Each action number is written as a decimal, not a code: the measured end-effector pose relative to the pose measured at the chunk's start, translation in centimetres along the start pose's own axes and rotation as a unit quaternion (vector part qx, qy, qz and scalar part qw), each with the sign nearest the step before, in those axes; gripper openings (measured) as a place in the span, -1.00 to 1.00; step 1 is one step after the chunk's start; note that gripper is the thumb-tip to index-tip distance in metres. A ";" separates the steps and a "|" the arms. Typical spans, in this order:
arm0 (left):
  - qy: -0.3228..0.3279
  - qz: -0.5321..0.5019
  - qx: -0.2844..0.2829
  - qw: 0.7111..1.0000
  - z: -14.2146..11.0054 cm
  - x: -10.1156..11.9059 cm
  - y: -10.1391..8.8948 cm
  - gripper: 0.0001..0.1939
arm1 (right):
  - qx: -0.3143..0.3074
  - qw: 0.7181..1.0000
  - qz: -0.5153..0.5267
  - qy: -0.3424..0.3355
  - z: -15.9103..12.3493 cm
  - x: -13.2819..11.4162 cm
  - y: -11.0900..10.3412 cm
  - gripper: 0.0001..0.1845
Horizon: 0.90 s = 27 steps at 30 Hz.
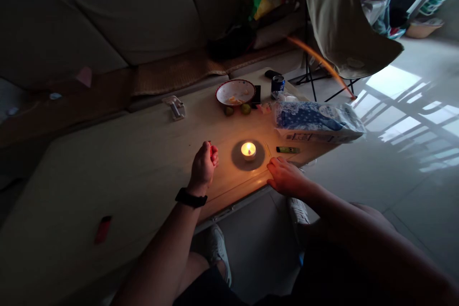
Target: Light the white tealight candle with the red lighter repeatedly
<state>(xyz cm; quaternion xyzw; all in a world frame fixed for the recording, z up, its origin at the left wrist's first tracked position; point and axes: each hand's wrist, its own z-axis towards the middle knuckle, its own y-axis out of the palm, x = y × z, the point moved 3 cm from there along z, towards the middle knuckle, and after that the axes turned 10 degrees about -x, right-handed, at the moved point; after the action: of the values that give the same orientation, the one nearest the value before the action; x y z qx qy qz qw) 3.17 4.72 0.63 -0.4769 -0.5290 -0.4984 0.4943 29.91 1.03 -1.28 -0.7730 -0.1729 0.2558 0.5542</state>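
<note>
Gripping something red (211,150), your left fist (204,165) is left of the tealight (248,151). Your half-open, empty-looking right hand (286,176) is nearer, on its right.

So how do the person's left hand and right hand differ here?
The left hand is closed around a red item, while the right hand is palm down with its thumb apart from its fingers. The left hand has a black band at its wrist; the right hand's wrist is bare. Both are near the lit candle.
</note>
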 end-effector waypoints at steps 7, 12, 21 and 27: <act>-0.017 -0.013 0.000 1.000 -0.1 -0.1 -0.3 -0.49 | 0.000 1.000 0.002 0.001 0.1 0.2 0.3 -0.68; -0.019 -0.015 0.011 1.000 -0.1 -0.4 -0.5 -0.50 | 0.000 1.000 0.004 0.000 0.1 0.1 0.2 -0.67; -0.013 0.011 0.004 1.000 0.1 -0.7 -0.7 -0.49 | 0.005 1.000 0.000 -0.004 0.1 0.1 0.2 -0.67; -0.012 0.013 0.015 1.000 0.0 -0.9 -0.9 -0.53 | 0.006 1.000 0.001 -0.003 0.1 0.2 0.3 -0.69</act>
<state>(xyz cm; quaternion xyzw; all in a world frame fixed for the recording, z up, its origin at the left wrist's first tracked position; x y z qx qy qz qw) 2.32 4.69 -0.37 -0.4821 -0.5360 -0.4781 0.5016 29.95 1.12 -1.60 -0.7689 -0.1716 0.2598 0.5584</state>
